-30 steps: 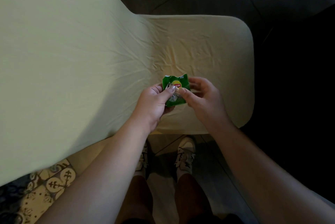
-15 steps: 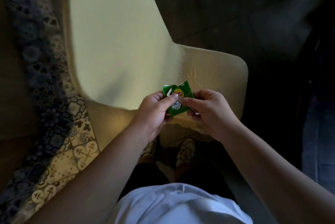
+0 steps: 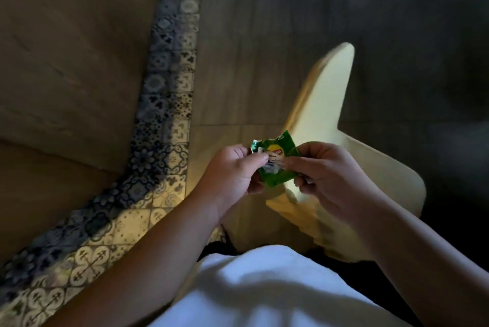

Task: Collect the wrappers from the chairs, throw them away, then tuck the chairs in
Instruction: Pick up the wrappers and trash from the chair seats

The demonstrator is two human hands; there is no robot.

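Observation:
A small green wrapper [image 3: 277, 162] with a yellow and red logo is held up in front of me, above the floor. My left hand [image 3: 232, 170] pinches its left edge and my right hand [image 3: 333, 176] pinches its right edge. Behind and below my hands stands a cream-yellow chair [image 3: 325, 104], its back rising toward the upper right and its seat reaching right of my right hand. No wrapper shows on the visible part of the seat.
A brown table [image 3: 66, 62] with a patterned blue and white tile border [image 3: 169, 88] fills the left side. Dark wood floor [image 3: 264, 35] lies between table and chair. The right side is very dark. My white shirt [image 3: 264, 287] fills the bottom.
The view has swung left and back: the chair now sits small at the right and the table has come into view. Both hands keep hold of the green wrapper.

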